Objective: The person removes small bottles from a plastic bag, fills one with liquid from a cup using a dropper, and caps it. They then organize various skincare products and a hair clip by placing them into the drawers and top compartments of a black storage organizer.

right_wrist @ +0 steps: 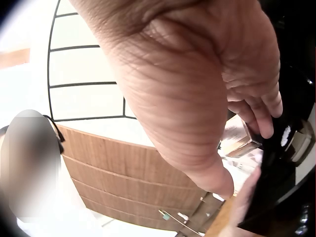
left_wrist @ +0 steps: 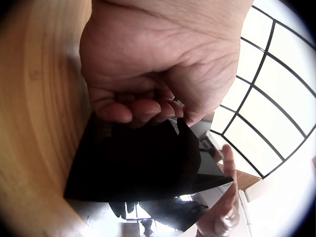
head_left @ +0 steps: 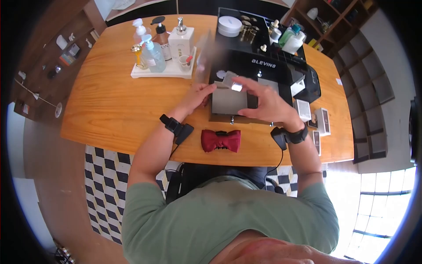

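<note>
A glossy black box (head_left: 250,66) lettered BLEVINS stands on the table, its grey-lined front tray (head_left: 229,102) nearest me. My left hand (head_left: 195,97) grips the tray's left edge; in the left wrist view its curled fingers (left_wrist: 143,109) and thumb lie at the rim of a black panel (left_wrist: 133,158). Over the tray reaches my right hand (head_left: 268,103), thumb spread apart from the fingers. Its fingertips meet a small clear, shiny case (head_left: 231,81), which also shows between fingers and thumb in the right wrist view. A dark red bow tie (head_left: 221,141) lies in front.
Pump bottles stand on a white tray (head_left: 160,75) at the back left. A round white jar (head_left: 229,25) and several bottles top the black box. Small white boxes (head_left: 323,121) lie to its right. The table's front edge (head_left: 255,163) is close to my body.
</note>
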`<control>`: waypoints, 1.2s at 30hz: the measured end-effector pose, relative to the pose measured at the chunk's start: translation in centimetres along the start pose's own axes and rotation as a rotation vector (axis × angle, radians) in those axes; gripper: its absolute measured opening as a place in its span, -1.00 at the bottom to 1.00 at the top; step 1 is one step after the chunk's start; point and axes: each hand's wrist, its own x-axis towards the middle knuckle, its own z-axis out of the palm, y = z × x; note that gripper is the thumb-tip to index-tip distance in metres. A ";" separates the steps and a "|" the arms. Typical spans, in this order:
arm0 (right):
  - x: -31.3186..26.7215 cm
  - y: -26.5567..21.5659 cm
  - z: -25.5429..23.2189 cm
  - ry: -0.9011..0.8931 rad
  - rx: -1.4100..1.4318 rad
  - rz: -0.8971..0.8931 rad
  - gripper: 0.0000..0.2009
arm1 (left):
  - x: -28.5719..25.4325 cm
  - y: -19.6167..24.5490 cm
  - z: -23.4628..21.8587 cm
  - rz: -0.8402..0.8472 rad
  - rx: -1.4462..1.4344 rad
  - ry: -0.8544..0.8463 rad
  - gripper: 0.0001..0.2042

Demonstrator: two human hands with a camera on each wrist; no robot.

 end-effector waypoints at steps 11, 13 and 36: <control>-13.9 1.9 0.0 -0.107 0.167 -0.084 -0.22 | -0.2 0.5 0.2 -0.046 0.012 0.021 -0.55; -15.1 2.5 1.6 -0.109 0.167 -0.015 -0.25 | -0.1 0.2 0.2 -0.042 0.004 0.024 -0.56; -14.7 1.4 7.3 0.136 -0.283 0.216 -0.45 | 0.0 -0.4 -0.4 0.002 0.001 0.059 -0.59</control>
